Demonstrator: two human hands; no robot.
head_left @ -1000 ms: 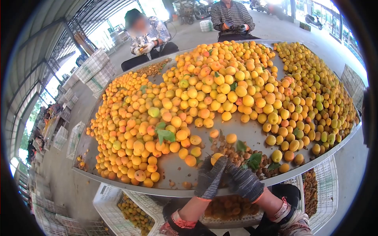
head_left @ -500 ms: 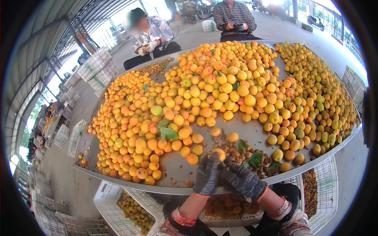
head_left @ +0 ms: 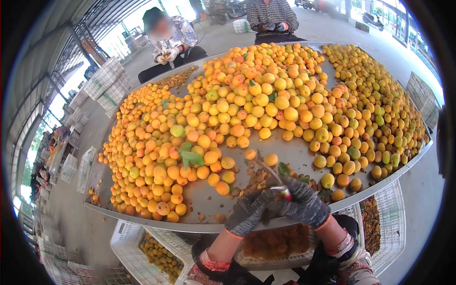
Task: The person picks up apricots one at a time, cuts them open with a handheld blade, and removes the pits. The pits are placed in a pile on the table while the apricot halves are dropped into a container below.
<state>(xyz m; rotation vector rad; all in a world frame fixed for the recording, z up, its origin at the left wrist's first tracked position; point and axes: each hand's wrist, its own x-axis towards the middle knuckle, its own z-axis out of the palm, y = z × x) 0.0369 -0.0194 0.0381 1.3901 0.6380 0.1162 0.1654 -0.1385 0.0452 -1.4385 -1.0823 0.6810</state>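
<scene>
My right hand [head_left: 304, 204], in a dark grey knit glove, is closed around a small tool with a thin curved metal blade [head_left: 270, 172] and a red part near the fingers. The blade points up and away over the metal table. Close beside it, my left hand [head_left: 248, 212], gloved alike, has its fingers curled; whatever they hold is hidden. Both hands are over the table's near edge. Beyond them lie apricot scraps [head_left: 254, 179], green leaves [head_left: 284, 169] and a loose apricot [head_left: 270, 159].
A large heap of apricots [head_left: 213, 114] covers much of the metal table [head_left: 204, 202]. Below its near edge are white crates [head_left: 126, 237] [head_left: 392, 213] and a tray of orange apricot pieces [head_left: 275, 242]. Two people [head_left: 168, 40] [head_left: 270, 19] sit at the far side.
The apricot seen between my hands is out of sight. My left hand has lowered and turned inward, and the tool in my right hand now shows, blade raised. The view has shifted slightly.
</scene>
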